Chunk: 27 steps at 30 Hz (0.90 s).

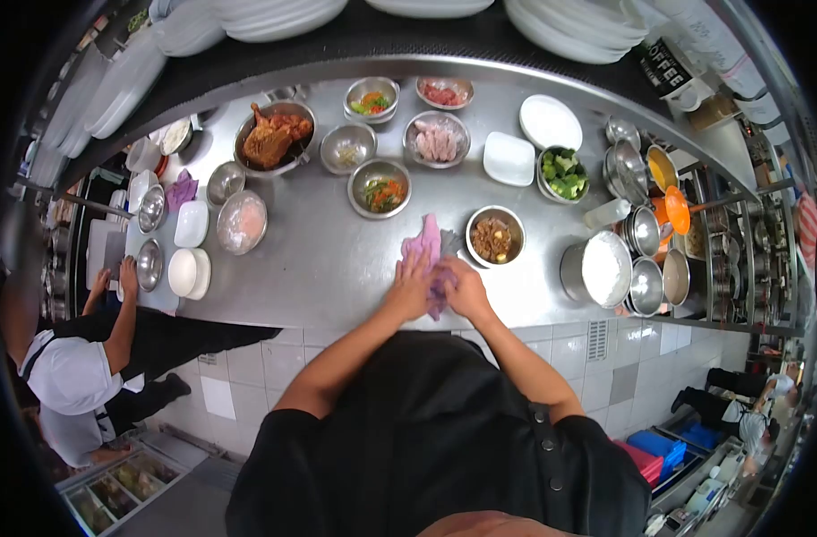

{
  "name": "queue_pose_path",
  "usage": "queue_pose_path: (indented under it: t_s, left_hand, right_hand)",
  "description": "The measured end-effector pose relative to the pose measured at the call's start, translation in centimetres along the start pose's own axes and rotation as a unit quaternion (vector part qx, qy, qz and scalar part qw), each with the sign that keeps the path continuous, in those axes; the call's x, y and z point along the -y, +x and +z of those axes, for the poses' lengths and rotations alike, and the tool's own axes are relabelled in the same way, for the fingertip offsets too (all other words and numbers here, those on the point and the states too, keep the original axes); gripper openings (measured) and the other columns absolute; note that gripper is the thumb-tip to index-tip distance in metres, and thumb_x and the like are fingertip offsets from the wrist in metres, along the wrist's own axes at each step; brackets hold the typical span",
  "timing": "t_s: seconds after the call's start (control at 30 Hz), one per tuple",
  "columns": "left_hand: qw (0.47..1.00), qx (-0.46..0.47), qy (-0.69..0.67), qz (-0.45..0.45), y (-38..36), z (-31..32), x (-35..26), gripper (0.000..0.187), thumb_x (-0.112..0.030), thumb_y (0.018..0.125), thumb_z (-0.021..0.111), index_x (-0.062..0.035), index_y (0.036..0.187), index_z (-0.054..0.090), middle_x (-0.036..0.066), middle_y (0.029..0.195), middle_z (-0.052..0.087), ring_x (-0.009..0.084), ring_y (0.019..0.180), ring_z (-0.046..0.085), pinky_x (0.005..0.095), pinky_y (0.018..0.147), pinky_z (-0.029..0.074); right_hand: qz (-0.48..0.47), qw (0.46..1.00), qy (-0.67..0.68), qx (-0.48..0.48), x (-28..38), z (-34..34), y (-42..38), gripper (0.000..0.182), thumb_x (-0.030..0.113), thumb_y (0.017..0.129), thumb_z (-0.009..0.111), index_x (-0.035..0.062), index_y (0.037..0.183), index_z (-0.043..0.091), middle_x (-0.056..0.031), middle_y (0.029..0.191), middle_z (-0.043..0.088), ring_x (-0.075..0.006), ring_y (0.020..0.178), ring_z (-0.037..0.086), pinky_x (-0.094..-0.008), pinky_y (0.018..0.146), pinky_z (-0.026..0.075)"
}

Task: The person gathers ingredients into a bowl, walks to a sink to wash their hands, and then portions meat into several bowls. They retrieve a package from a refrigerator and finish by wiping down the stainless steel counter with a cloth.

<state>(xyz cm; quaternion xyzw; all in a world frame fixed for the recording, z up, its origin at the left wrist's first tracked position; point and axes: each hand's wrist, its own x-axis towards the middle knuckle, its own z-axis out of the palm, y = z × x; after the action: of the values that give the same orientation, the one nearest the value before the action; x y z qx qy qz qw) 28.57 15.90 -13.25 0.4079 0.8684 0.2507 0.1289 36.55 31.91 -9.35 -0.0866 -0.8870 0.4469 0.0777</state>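
Observation:
A pink-purple cloth (pixel 426 234) lies crumpled on the steel counter, right in front of me. My left hand (pixel 412 288) rests on it with fingers stretched out. Beside it, my right hand (pixel 465 290) has its fingers curled around the cloth's right side, where a grey patch shows behind the fingertips. Just beyond my right hand stands a steel bowl of brown chopped food (pixel 495 236). Farther up the counter is a bowl of sliced vegetables (pixel 380 188).
Bowls of raw meat (pixel 437 140), broccoli (pixel 564 174) and chicken (pixel 276 134) stand farther back. A white square plate (pixel 509 158) is right of centre. A large pot (pixel 598 270) stands at right. A co-worker (pixel 77 376) works at left. Stacked plates (pixel 278 18) fill the overhead shelf.

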Motion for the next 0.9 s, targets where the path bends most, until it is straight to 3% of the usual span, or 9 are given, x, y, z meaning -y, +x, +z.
queue_pose_path:
  t_s: [0.1, 0.2, 0.43, 0.5, 0.57, 0.63, 0.67, 0.73, 0.9]
  left_hand:
    - [0.994, -0.087, 0.039, 0.059, 0.4, 2.4, 2.0, 0.059, -0.016, 0.085, 0.070, -0.0143, 0.143, 0.057, 0.017, 0.161, 0.034, 0.0419, 0.147, 0.032, 0.0550, 0.119, 0.033]
    - [0.996, -0.074, 0.042, 0.017, -0.1, 3.1, 3.4, 0.037, -0.015, 0.091, 0.060, -0.0118, 0.126, 0.068, 0.011, 0.149, 0.051, 0.0346, 0.142, 0.043, 0.0408, 0.114, 0.042]
    - [0.995, -0.083, 0.029, -0.038, -4.3, -1.9, 3.2, 0.047, -0.011, 0.087, 0.065, -0.0110, 0.134, 0.063, 0.015, 0.153, 0.045, 0.0366, 0.140, 0.044, 0.0424, 0.115, 0.040]
    - [0.984, -0.111, -0.093, -0.099, -6.4, -4.8, 2.0, 0.055, -0.018, 0.084, 0.075, -0.0095, 0.136, 0.061, 0.018, 0.154, 0.042, 0.0374, 0.139, 0.045, 0.0425, 0.115, 0.040]
    - [0.975, -0.138, -0.105, -0.138, -8.7, -6.3, 3.0, 0.058, -0.022, 0.083, 0.078, -0.0090, 0.137, 0.060, 0.018, 0.152, 0.045, 0.0370, 0.137, 0.047, 0.0425, 0.113, 0.042]
    - [0.962, -0.162, -0.123, -0.182, -11.3, -7.4, 4.7, 0.062, -0.025, 0.081, 0.081, -0.0085, 0.137, 0.059, 0.018, 0.150, 0.048, 0.0366, 0.136, 0.049, 0.0425, 0.111, 0.044]
    - [0.955, -0.181, -0.117, -0.203, -12.9, -7.9, 5.8, 0.061, -0.025, 0.082, 0.080, -0.0076, 0.136, 0.059, 0.017, 0.148, 0.049, 0.0362, 0.135, 0.050, 0.0426, 0.110, 0.044]
    - [0.932, -0.227, -0.141, -0.245, -16.0, -8.5, 7.6, 0.056, -0.021, 0.084, 0.080, -0.0055, 0.134, 0.059, 0.016, 0.142, 0.054, 0.0357, 0.123, 0.059, 0.0423, 0.103, 0.049]
    - [0.885, -0.283, -0.225, -0.293, -21.0, -11.2, 10.0, 0.052, -0.010, 0.082, 0.079, -0.0040, 0.130, 0.060, 0.014, 0.133, 0.059, 0.0299, 0.099, 0.068, 0.0378, 0.085, 0.057]
  right_hand:
    - [-0.076, 0.996, -0.017, -0.037, 4.5, -4.2, 2.0, 0.035, -0.002, 0.081, 0.067, 0.0006, 0.116, 0.068, -0.0217, 0.122, 0.067, -0.0389, 0.110, 0.066, -0.0427, 0.096, 0.053]
    - [-0.166, 0.983, -0.017, -0.078, 12.9, -9.7, 4.8, 0.026, 0.000, 0.082, 0.069, -0.0008, 0.108, 0.069, -0.0198, 0.110, 0.070, -0.0384, 0.100, 0.068, -0.0406, 0.088, 0.054]
    - [-0.504, 0.832, -0.047, -0.226, 32.5, -16.3, 16.0, 0.014, 0.002, 0.080, 0.071, 0.0012, 0.093, 0.067, -0.0159, 0.089, 0.064, -0.0347, 0.082, 0.064, -0.0416, 0.074, 0.052]
    - [-0.527, 0.812, -0.076, -0.242, 36.9, -15.6, 20.3, 0.014, 0.004, 0.080, 0.071, 0.0002, 0.092, 0.065, -0.0155, 0.088, 0.062, -0.0354, 0.084, 0.062, -0.0435, 0.074, 0.050]
    - [-0.602, 0.717, -0.129, -0.326, 40.4, -14.6, 26.4, 0.021, 0.016, 0.082, 0.076, 0.0032, 0.077, 0.060, -0.0113, 0.074, 0.057, -0.0302, 0.068, 0.059, -0.0395, 0.062, 0.048]
    - [-0.568, 0.745, -0.127, -0.326, 44.1, -13.7, 27.2, 0.032, 0.022, 0.087, 0.071, 0.0007, 0.067, 0.060, -0.0232, 0.069, 0.062, -0.0443, 0.066, 0.064, -0.0519, 0.064, 0.052]
    - [-0.570, 0.748, -0.123, -0.319, 44.6, -12.7, 28.2, 0.032, 0.022, 0.087, 0.071, 0.0007, 0.067, 0.060, -0.0232, 0.069, 0.062, -0.0443, 0.066, 0.064, -0.0519, 0.064, 0.052]
    - [-0.420, 0.843, -0.200, -0.269, 45.4, -10.6, 30.2, 0.032, 0.024, 0.092, 0.065, -0.0029, 0.076, 0.068, -0.0274, 0.080, 0.069, -0.0472, 0.078, 0.068, -0.0544, 0.078, 0.054]
    - [-0.378, 0.846, -0.293, -0.234, 46.5, -8.5, 32.6, 0.035, 0.029, 0.093, 0.064, -0.0016, 0.077, 0.070, -0.0256, 0.079, 0.070, -0.0429, 0.074, 0.070, -0.0522, 0.069, 0.057]
